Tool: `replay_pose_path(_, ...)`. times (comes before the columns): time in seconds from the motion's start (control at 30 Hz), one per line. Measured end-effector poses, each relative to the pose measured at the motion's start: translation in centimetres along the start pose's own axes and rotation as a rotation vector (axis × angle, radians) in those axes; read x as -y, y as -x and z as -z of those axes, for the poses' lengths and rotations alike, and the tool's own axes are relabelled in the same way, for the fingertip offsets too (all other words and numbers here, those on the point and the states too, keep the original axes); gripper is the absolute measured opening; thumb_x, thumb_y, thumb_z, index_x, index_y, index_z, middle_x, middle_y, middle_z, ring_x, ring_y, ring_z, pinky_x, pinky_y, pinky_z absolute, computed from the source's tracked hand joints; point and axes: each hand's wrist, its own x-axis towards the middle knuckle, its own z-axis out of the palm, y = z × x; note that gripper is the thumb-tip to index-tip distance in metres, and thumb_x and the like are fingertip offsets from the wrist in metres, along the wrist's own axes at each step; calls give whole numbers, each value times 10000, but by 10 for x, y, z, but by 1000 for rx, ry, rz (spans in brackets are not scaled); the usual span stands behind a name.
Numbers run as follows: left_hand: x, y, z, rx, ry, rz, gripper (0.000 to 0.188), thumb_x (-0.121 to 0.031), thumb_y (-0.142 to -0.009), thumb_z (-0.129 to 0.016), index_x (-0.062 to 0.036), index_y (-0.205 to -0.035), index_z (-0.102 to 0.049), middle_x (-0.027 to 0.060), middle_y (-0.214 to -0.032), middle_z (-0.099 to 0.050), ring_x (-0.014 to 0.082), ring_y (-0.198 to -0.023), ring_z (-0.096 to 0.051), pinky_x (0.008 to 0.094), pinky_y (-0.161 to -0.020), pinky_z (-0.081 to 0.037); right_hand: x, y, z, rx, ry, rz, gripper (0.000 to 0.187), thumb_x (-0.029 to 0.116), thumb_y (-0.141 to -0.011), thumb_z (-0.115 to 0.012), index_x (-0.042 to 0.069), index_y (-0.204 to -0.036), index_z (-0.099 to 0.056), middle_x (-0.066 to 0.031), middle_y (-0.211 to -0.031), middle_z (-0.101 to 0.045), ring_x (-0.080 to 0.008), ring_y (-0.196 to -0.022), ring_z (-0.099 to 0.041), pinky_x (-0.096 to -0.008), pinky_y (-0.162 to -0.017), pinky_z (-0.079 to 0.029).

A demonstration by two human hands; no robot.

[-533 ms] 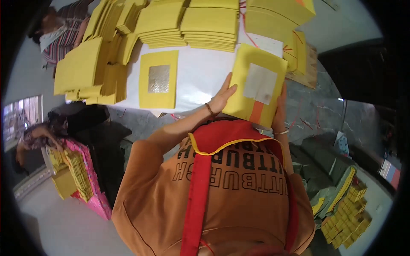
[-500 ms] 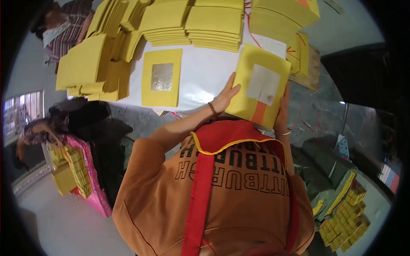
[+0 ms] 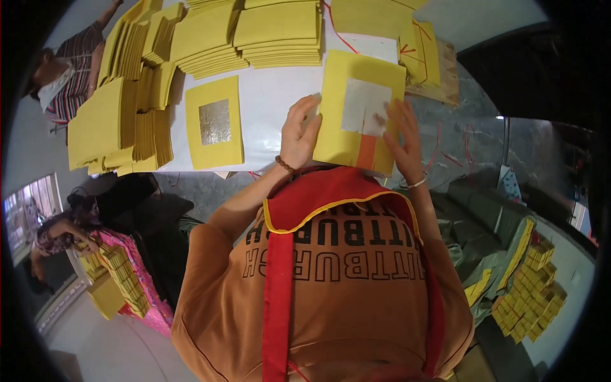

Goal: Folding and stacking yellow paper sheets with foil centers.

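Right in front of me, at the table's near edge, lies a yellow stack of paper (image 3: 331, 95) with a silver square on top and an orange strip below it. My left hand (image 3: 299, 134) is open beside the stack's left edge, fingers stretched out, a small gap from the paper. On the other side, my right hand (image 3: 405, 141) has its fingers spread at the right edge, holding nothing; whether a fingertip touches cannot be made out. Farther left, a single yellow sheet (image 3: 234, 137) with a shiny foil square (image 3: 215, 122) lies flat on the white tabletop (image 3: 264, 105).
Piles of folded yellow paper (image 3: 278, 33) line the table's far side and left end (image 3: 102, 124). Red-tied yellow bundles (image 3: 420, 60) stand at the right. Two other people are at left, one (image 3: 70, 73) past the piles, another near a pink-covered table (image 3: 141, 274). Yellow bundles (image 3: 531, 286) sit lower right.
Both hands have let go of the stack's sides, and their fingers are now spread apart. The stack sits straighter. The whole view has shifted a little.
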Motion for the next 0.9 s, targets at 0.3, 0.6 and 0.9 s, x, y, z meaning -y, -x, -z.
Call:
replay_pose_path(0.3,-21,1,17,477,-630,-649,415,-279,-740,-674,-101,-1102,-578,59,-1127,-540,240,-1052,-482,375,-856,-344,8,6,4,32,-59,-94,279,200,-801,-611,98,-1061,-611,-56,-1151,-580,-286,-1227,-406,-391,-1031,-256)
replay_pose_path(0.6,-18,-8,11,593,-753,-919,497,-340,-675,-689,-125,-1105,-561,44,-1136,-514,208,-1044,-481,379,-843,-355,-5,4,-3,95,-167,-82,116,172,-790,-634,100,-876,-662,-4,-976,-644,-236,-1105,-513,-355,-919,-367)
replay_pose_path(0.9,-25,-10,7,605,-679,-984,330,-179,-703,-669,-76,-1009,-601,48,-1005,-580,194,-904,-545,320,-748,-438,7,9,-8,157,154,47,156,229,-811,-602,122,-892,-681,-2,-1047,-569,-234,-1157,-432,-370,-979,-306)
